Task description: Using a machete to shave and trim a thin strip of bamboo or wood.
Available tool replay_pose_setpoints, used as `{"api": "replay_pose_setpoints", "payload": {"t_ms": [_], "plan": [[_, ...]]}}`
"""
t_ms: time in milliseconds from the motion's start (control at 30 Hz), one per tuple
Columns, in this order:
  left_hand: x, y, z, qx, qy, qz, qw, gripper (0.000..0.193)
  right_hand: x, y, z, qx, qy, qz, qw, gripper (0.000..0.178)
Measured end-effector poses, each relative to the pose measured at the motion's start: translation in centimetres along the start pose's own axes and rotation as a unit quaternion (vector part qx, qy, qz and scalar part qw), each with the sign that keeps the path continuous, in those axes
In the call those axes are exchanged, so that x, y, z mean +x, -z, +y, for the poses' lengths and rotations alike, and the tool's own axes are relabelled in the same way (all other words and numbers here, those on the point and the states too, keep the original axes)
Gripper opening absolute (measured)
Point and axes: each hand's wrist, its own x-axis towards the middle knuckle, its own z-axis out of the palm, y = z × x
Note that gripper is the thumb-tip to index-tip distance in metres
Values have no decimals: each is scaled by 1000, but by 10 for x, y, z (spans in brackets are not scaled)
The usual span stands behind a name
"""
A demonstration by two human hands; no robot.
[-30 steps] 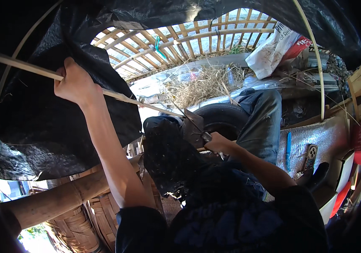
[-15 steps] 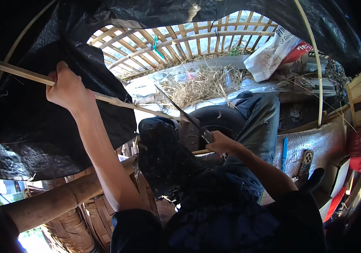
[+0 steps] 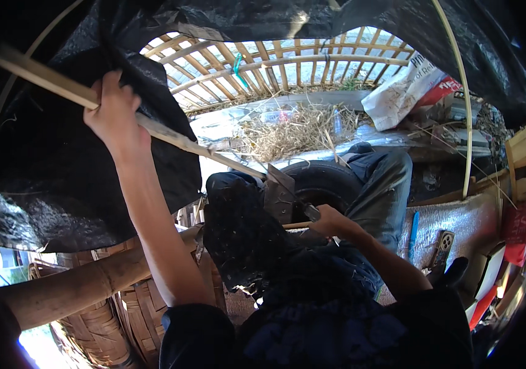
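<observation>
A long pale bamboo strip slants across the left side, and my left hand is closed round it, raised in front of the black sheeting. The strip's lower end comes down by my left knee, beside a flat brown piece that stands between my legs. Lower and to the right, my right hand is closed on the dark handle of a knife. Its blade is hard to make out against the brown piece and the tyre. Black sheeting hangs beyond my left arm.
A black tyre lies between my knees, with wood shavings heaped beyond it. Further off stand a bamboo slat fence and a white-and-red sack. At right lie a blue pen-like stick and a phone. A bamboo pole runs at lower left.
The knife blade has swung down from the strip toward the brown piece, and my right hand sits slightly lower and rightward. My left hand and strip have shifted a little right.
</observation>
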Motion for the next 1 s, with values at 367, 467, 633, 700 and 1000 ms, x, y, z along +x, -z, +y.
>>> {"api": "replay_pose_setpoints", "payload": {"t_ms": [367, 467, 633, 700, 1000], "plan": [[-7, 8, 7, -183, 141, -268, 935, 41, -84, 14, -108, 234, 237, 11, 943, 27], [-16, -8, 6, -167, 116, -230, 952, 40, -73, -2, -116, 293, 247, 45, 923, 43], [-40, -28, 16, -128, 78, -117, 982, 38, -33, -26, -172, 368, 240, 55, 896, 39], [-46, -30, 14, -120, 42, -116, 985, 40, -12, -29, -184, 386, 317, 34, 865, 34], [-44, -43, 34, -74, 0, -180, 981, 33, 24, -15, -187, 380, 259, 10, 888, 27]]}}
